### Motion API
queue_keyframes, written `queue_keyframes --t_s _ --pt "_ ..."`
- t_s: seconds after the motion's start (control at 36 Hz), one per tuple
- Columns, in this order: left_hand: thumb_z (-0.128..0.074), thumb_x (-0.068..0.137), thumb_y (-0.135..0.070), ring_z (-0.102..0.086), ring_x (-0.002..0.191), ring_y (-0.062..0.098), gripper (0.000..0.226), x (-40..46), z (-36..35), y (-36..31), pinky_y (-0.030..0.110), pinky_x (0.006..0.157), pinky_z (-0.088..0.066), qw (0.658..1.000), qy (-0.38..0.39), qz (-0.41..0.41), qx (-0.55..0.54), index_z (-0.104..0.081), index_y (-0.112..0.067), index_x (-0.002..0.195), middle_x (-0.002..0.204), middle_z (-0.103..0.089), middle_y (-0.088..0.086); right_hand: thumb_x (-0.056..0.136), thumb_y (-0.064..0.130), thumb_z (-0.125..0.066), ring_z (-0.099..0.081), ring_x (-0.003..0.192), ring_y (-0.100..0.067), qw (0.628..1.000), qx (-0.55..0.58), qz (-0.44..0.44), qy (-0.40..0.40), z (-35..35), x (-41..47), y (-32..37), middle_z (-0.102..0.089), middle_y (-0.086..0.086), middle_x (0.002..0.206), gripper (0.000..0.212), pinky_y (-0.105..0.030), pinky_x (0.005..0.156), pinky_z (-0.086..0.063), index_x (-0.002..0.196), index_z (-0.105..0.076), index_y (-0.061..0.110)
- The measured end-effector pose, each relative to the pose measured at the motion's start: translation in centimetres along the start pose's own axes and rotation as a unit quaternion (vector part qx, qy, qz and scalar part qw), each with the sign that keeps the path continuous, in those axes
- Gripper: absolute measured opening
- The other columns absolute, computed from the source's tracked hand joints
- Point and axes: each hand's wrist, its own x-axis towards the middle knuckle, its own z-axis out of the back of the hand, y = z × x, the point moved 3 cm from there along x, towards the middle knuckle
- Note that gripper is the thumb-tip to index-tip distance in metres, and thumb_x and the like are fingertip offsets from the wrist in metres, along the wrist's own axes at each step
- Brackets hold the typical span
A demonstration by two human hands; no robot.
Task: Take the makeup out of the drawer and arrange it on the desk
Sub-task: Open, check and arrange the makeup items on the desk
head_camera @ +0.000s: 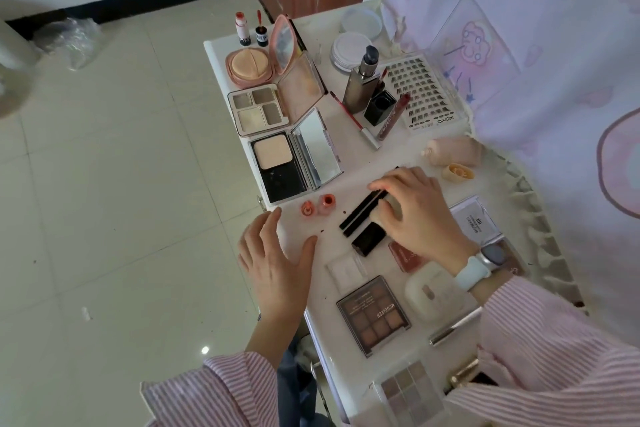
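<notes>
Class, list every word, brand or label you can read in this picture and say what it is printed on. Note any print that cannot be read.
"XOYO": lash tray, near edge.
"MUDELEEN", roughly: brown eyeshadow palette lid.
Unreadable, too small or blurred: white card, dark red lip tube, two small bottles at the far edge.

"XOYO" on the false-lash tray (420, 90), "MUDELEEN" on the brown eyeshadow palette (374, 314), other labels unreadable

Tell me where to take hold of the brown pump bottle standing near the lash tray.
Grip the brown pump bottle around its square lower body, coming from the left side, which looks free. It stands upright; the black cap and red tubes crowd its right, and the pump head is narrow.
</notes>
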Motion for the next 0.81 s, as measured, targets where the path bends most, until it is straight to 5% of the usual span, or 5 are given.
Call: queue_keyframes --t_s 0.17,0.36,0.61,0.72,0.81 --pt "-0.050 0.077 -0.056 -0.036 0.121 0.026 0.068 -1.3 -0.3 0.8 0.046 0.101 -0.032 0.999 0.028 0.026 0.022 -0.041 -0.014 0.129 0.131 -0.046 0.010 0.066 0.020 -0.051 -0.036 0.114 -0.020 0.983 -0.085 0.088 0.133 0.6 -1.1 -1.0 -0.052 -0.001 0.116 0.049 -0.048 0.095 -0.032 0.114 -0.057 0.020" --pt "-0.047 0.077 -0.058 -0.039 0.121 0.027 0.071 -1.5 -0.3 0.6 0.048 0.100 -0.033 0.998 0.034 0.034 0.027 -0.043 -0.012 0.130 0.131 -0.046 0.009 0.076 0.018 -0.055 -0.026 0.128 -0.023 0.967 -0.130 0.094 0.195 0.5 -1.4 -0.5 -0.036 -0.001 0.136 0.059 -0.037 0.100 -0.029 0.133 -0.041 0.022" --pt "-0.071 0.075 -0.046 -0.036 0.122 0.029 0.074 -1.4 -0.1 0.5 0.044 0.103 -0.027 0.998 0.042 0.041 0.024 -0.040 -0.011 0.133 0.133 -0.042 0.011 0.071 0.010 -0.063 -0.042 0.113 -0.032 0.977 -0.125 0.098 0.144 0.4 -1.3 -0.1 -0.046 -0.012 0.123 0.054 -0.039 0.082 -0.050 0.123 -0.048 0.008" --pt "-0.059 0.072 -0.056 -0.036 0.120 0.024 0.073 -1.2 0.7 0.4 0.034 0.100 -0.023 0.999 0.029 0.030 0.013 -0.041 -0.015 0.130 0.130 -0.043 0.009 0.078 0.010 -0.062 -0.036 0.114 -0.014 0.997 0.030 0.023 0.071 2.0 -1.8 -0.3 -0.039 0.000 0.122 0.043 -0.020 0.092 -0.033 0.117 -0.044 0.014" --pt "-0.051 0.075 -0.056 -0.037 0.116 0.021 0.064 -1.3 1.2 -0.1 0.033 0.096 -0.024 1.000 0.018 0.014 0.004 -0.045 -0.015 0.124 0.126 -0.048 0.010 0.082 0.011 -0.064 -0.048 0.101 -0.001 0.953 0.272 -0.131 0.016 3.4 -2.5 -0.2 -0.047 0.009 0.112 0.041 -0.013 0.085 -0.040 0.114 -0.041 0.022"
